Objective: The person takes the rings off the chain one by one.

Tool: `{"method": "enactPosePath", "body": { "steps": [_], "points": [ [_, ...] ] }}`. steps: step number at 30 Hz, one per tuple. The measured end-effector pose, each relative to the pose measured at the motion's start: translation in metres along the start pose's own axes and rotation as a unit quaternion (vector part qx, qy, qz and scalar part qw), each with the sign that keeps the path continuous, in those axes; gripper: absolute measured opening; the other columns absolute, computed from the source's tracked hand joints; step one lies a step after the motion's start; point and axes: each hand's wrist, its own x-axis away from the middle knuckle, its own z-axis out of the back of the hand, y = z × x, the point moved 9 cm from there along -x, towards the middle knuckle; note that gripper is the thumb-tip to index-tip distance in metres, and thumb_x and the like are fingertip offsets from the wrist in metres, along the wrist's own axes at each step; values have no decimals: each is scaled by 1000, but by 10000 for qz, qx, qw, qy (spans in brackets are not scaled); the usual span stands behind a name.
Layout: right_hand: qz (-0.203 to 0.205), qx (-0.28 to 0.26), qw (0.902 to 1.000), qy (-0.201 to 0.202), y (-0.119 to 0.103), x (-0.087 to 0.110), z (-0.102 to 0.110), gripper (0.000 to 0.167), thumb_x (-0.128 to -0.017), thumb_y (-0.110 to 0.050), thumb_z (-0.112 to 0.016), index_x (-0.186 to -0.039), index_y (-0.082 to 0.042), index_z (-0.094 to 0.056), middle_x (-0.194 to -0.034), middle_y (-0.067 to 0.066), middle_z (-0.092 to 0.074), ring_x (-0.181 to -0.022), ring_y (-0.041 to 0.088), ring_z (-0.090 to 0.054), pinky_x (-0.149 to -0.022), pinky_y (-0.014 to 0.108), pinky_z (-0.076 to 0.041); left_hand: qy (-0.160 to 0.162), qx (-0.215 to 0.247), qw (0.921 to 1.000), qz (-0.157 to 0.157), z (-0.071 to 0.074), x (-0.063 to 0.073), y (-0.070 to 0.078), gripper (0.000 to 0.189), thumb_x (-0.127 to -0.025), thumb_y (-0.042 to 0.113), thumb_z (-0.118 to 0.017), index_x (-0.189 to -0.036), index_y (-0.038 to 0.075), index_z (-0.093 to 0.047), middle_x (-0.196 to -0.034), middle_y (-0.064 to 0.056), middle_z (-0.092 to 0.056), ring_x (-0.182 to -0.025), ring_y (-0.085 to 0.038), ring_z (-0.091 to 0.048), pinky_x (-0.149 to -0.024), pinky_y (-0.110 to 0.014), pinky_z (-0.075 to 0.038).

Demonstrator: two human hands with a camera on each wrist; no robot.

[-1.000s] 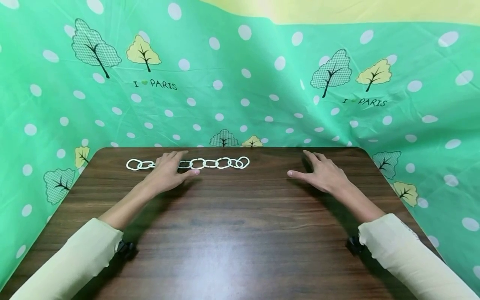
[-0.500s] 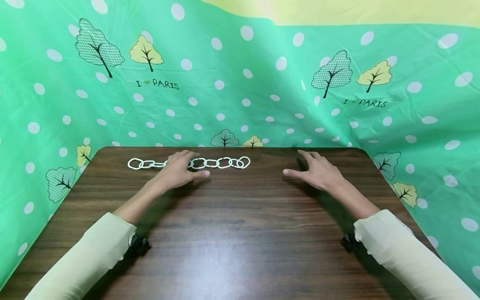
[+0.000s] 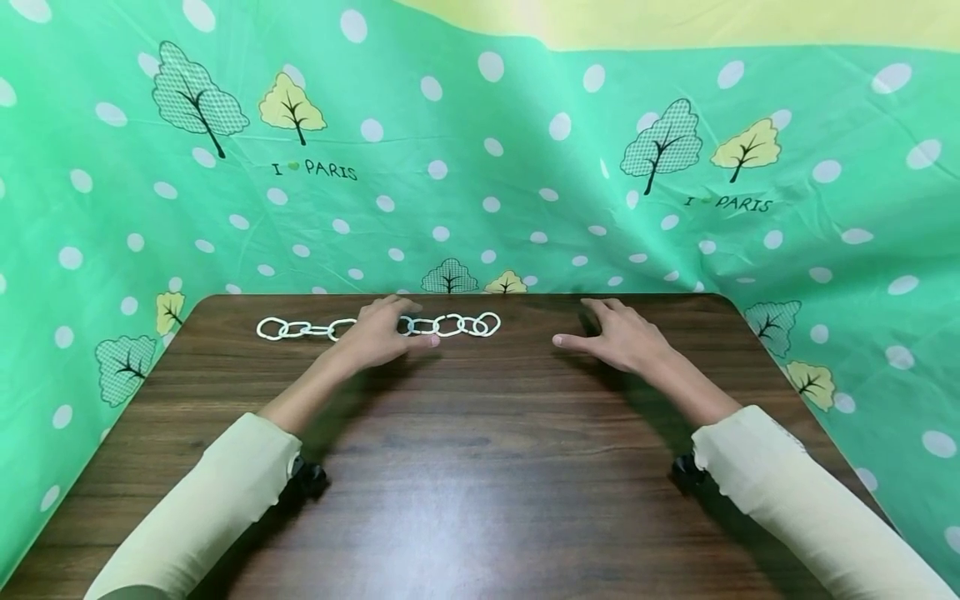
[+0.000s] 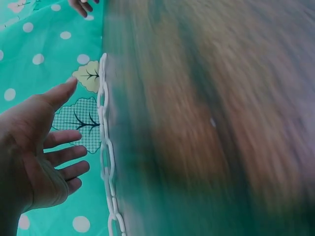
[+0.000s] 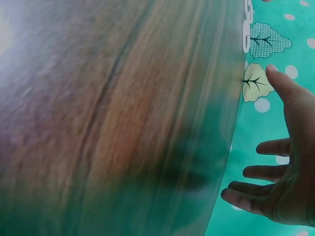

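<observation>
A white chain of several oval links [image 3: 320, 330] lies stretched out sideways near the far edge of the brown wooden table [image 3: 480, 433]. My left hand [image 3: 381, 335] is over the middle of the chain in the head view and hides some links. Its fingers and thumb are spread, and the left wrist view shows a gap between the fingertips and the chain [image 4: 111, 157]. To the right of the chain's end, my right hand [image 3: 626, 337] is held over the table with fingers apart and nothing in it. Both thumbs point toward each other.
A green cloth [image 3: 480, 150] with white dots and printed trees hangs right behind the table and along both sides. Dark wrist cameras [image 3: 309, 479] sit under the light sleeves [image 3: 217, 492]. The tabletop reflects a bright glare near the front.
My left hand has moved right along the chain, from its left part to its middle. My right hand has shifted a little left, so the hands are closer together. The chain stays in place.
</observation>
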Motion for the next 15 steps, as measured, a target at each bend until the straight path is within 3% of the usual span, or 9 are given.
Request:
{"method": "enactPosePath", "body": {
  "steps": [8,15],
  "points": [
    [93,8,10000,-11,-11,-8,-1,120,-93,-94,-59,-175,-8,-38,-178,31,-36,-163,55,-38,-120,80,-43,-8,47,10000,-47,-4,-12,12,73,-100,51,-84,-152,2,-67,-156,-20,-64,-155,-45,-51,-134,-68,-30],
    [146,-69,9999,-26,-19,-13,-3,117,-94,-91,-62,-173,-7,-41,-177,30,-38,-161,55,-40,-121,79,-43,-43,89,9999,-36,-11,-21,16,69,-100,47,-85,-149,2,-69,-156,-21,-66,-156,-44,-51,-134,-66,-33]
  ]
}}
